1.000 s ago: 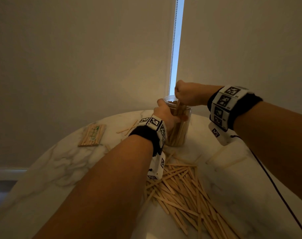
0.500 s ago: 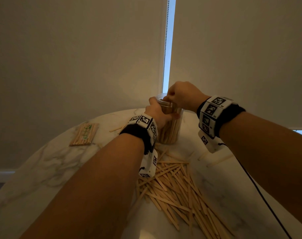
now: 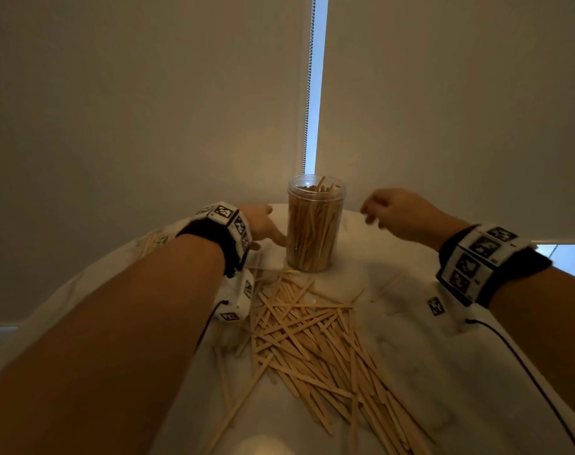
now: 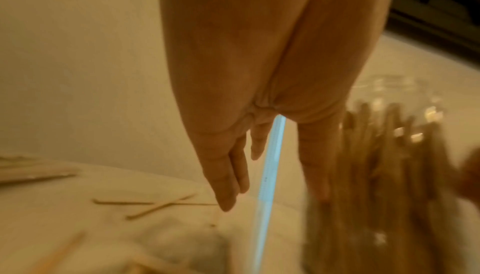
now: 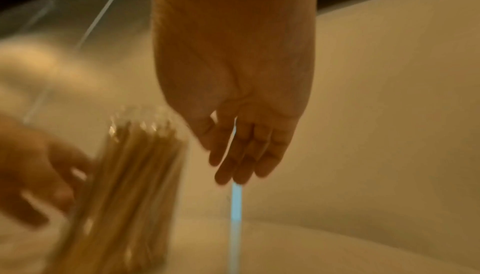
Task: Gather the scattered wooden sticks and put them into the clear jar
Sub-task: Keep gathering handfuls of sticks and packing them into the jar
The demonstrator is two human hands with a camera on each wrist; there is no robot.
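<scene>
The clear jar (image 3: 315, 224) stands upright toward the far edge of the round marble table (image 3: 443, 372), open at the top and already packed nearly to the rim with wooden sticks standing on end. So a good share of the work looks done, but by no means all of it.

Just in front of the jar, spreading toward the near edge, lies a large crisscrossed pile of loose sticks (image 3: 312, 339). A few stray ones sit apart: a couple to the right of the pile (image 3: 386, 285), and some thin ones on the far-left part of the surface (image 4: 155, 206). A flat bundle or packet of sticks (image 4: 31, 170) lies near the left edge (whether it counts as part of the task I cannot tell).

The left hand (image 3: 263, 224) is just beside the jar on its left, fingers straight and relaxed, holding nothing; its thumb appears to be at or touching the jar's lower wall, though blur makes contact uncertain. The right hand (image 3: 401, 211) hovers to the right of the jar, clear of it, fingers loosely extended and empty.

My judgement: with both hands free, the next move is to scoop another handful from the big pile, and the jar's remaining room may prove tight for everything left.
</scene>
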